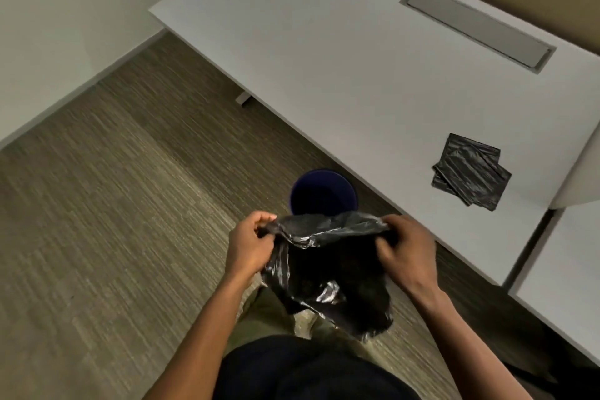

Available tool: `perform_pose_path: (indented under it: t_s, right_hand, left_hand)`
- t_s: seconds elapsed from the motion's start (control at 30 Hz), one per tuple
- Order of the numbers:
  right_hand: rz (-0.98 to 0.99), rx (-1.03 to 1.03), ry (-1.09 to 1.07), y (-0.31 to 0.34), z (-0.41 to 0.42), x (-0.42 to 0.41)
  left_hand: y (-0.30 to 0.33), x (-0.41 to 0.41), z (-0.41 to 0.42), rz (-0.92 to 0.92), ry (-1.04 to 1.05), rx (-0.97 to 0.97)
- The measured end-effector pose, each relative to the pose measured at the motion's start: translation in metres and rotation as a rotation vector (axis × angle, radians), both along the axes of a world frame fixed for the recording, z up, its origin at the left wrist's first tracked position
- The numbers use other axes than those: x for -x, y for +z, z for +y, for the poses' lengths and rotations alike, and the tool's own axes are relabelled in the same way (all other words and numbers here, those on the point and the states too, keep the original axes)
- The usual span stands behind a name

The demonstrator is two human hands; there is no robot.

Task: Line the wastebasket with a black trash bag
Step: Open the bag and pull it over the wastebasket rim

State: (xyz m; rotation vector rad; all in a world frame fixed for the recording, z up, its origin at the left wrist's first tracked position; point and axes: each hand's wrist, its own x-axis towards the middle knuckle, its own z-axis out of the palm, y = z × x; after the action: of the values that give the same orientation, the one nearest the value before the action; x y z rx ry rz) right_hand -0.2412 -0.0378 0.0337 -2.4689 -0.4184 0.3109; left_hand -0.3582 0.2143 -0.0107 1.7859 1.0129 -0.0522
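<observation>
Both hands grip the top edge of the black trash bag [324,269], the left hand [248,245] pinching one corner, the right hand [406,250] the other; the bag hangs between them, apparently part-opened. The dark blue wastebasket [324,193] stands on the carpet just beyond, beside the tabletop [324,58], where folded spare bags [470,172] lie.

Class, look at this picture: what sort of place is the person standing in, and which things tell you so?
Probably an office. A plain white desk has a metal cable hatch set into its top, the floor is striped carpet, and a small blue wastebasket stands by the desk's edge.
</observation>
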Motion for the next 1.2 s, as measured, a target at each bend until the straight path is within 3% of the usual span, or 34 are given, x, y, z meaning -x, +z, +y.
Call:
perform_pose_path:
  t_s: [0.1, 0.17, 0.23, 0.3, 0.37, 0.43, 0.5, 0.7, 0.87, 1.0, 1.1, 1.2]
  right_hand:
    - [-0.225, -0.291, -0.174, 0.029, -0.001, 0.000]
    - [-0.427, -0.400, -0.140, 0.036, 0.002, 0.009]
    - [-0.503, -0.399, -0.031, 0.024, 0.008, 0.019]
    - [-0.374, -0.253, 0.095, -0.009, 0.014, 0.025]
    - [-0.108, -0.141, 0.103, -0.047, 0.016, 0.028]
    - [0.052, -0.094, -0.006, -0.075, 0.018, 0.030]
    - [0.094, -0.095, -0.113, -0.094, 0.022, 0.028]
    - [0.286, -0.101, -0.210, -0.142, 0.053, 0.011]
    - [0.409, 0.018, -0.666, -0.199, 0.073, -0.019]
    - [0.281, 0.392, -0.584, -0.233, 0.077, -0.036]
    - [0.407, 0.274, -0.633, -0.253, 0.078, -0.053]
    - [0.466, 0.108, -0.772, -0.274, 0.077, -0.078]
  left_hand:
    - [0.035, 0.001, 0.001, -0.276, -0.012, 0.138]
    - [0.044, 0.003, 0.003, -0.387, 0.038, 0.045]
    - [0.040, 0.005, 0.004, -0.441, 0.061, -0.076]
    - [0.019, 0.008, 0.008, -0.409, 0.046, -0.100]
    - [-0.012, 0.013, 0.016, -0.236, 0.038, -0.049]
    - [-0.043, 0.015, 0.029, -0.031, 0.119, 0.088]
    - [-0.068, 0.011, 0.042, 0.075, 0.285, 0.318]
    - [-0.119, -0.026, 0.058, -0.005, 0.499, 0.647]
    - [-0.175, -0.057, 0.072, 0.056, 0.582, 0.840]
    - [-0.222, -0.078, 0.073, 0.279, 0.360, 0.697]
    - [-0.245, -0.090, 0.068, 0.422, 0.085, 0.293]
    - [-0.262, -0.116, 0.072, 0.379, 0.149, 0.209]
